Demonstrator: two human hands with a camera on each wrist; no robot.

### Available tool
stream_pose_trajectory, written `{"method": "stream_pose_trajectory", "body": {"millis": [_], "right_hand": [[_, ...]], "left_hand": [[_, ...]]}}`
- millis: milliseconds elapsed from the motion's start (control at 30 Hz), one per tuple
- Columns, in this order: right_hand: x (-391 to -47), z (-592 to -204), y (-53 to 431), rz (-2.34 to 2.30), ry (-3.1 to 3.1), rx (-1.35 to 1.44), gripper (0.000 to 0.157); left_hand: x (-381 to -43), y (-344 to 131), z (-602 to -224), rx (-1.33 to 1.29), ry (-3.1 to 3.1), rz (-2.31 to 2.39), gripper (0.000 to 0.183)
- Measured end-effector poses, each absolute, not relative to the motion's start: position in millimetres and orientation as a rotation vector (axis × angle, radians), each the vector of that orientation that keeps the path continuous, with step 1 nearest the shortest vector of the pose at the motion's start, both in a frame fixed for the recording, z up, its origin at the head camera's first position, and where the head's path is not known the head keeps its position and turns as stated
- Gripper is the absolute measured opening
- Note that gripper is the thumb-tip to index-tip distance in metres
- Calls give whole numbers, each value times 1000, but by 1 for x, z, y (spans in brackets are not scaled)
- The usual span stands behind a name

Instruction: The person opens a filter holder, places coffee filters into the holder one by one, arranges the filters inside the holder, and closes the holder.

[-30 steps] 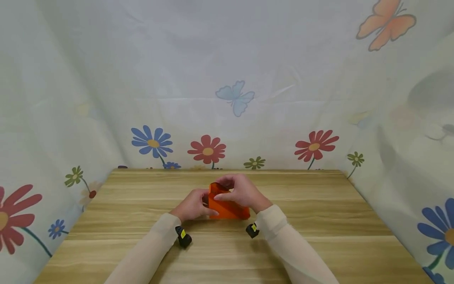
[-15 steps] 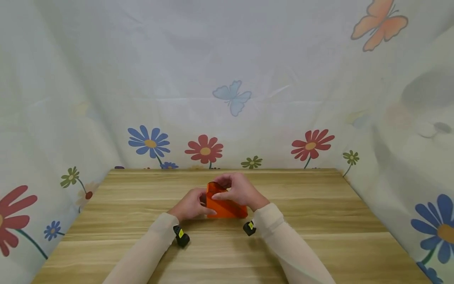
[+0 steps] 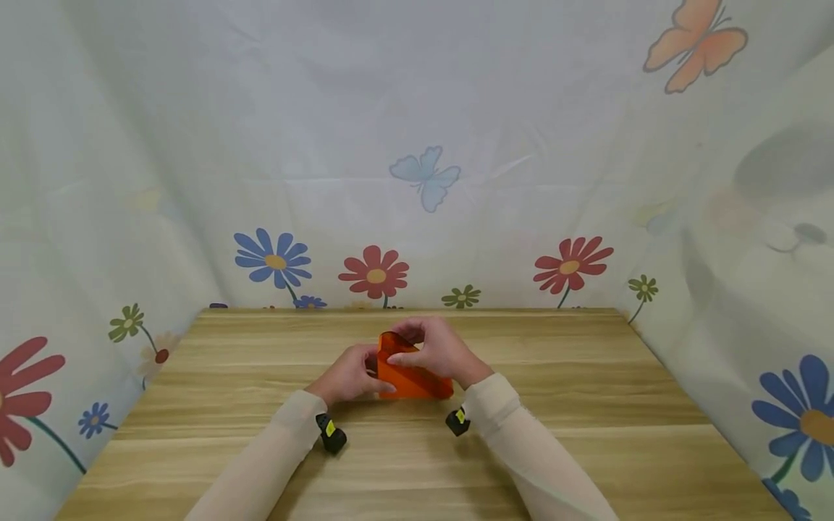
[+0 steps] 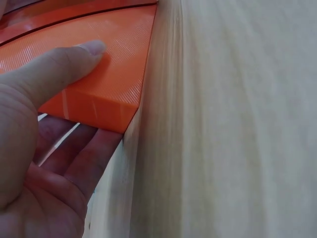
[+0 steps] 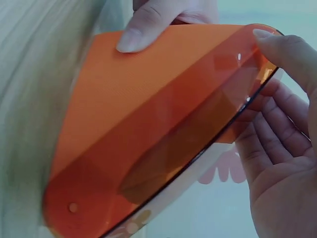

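Observation:
An orange plastic box (image 3: 412,383) with a see-through orange cover (image 5: 148,134) stands on the wooden table between both hands. Its slanted top edge falls toward the right, and a small round stud shows at the cover's low corner in the right wrist view. My left hand (image 3: 348,373) grips the left end, thumb (image 4: 74,64) flat on the near face and fingers behind and beneath. With thumb and fingers, my right hand (image 3: 439,351) pinches the cover at the box's high upper corner. Whatever the box holds inside cannot be made out.
The wooden table (image 3: 560,449) reaches out around the hands. Behind it and at both sides hangs a pale curtain (image 3: 313,145) printed with flowers and butterflies. A small black camera sits at the left wrist (image 3: 331,434) and another at the right wrist (image 3: 458,421).
Both hands keep the same hold on the box and its cover. The whole head view has shifted slightly, so everything appears a little farther left.

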State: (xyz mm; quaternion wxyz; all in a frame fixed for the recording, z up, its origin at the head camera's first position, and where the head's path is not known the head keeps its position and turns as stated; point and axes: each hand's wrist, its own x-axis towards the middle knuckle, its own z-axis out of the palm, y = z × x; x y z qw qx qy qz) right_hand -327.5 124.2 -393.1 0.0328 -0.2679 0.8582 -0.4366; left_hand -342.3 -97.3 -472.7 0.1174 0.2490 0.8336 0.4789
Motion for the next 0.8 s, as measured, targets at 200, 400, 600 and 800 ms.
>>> {"method": "stream_pose_trajectory", "body": {"millis": [200,400,600,800], "right_hand": [[-327,-396,126,-1403,2631,-839,44],[-328,-402,129,-1425,2576,-865,47],[-327,-407,139,-1379,2526,-861,54],[-329,-414,155,-1417,2462,-829,61]], "left_hand": [[-342,-98,-469,766,2468,1392,47],[-342,-100,-470,764,2476,1378,48],[-344,-102,-474,789,2444,1379,50],[-342,-105,-471,766,2426,1370,50]]}}
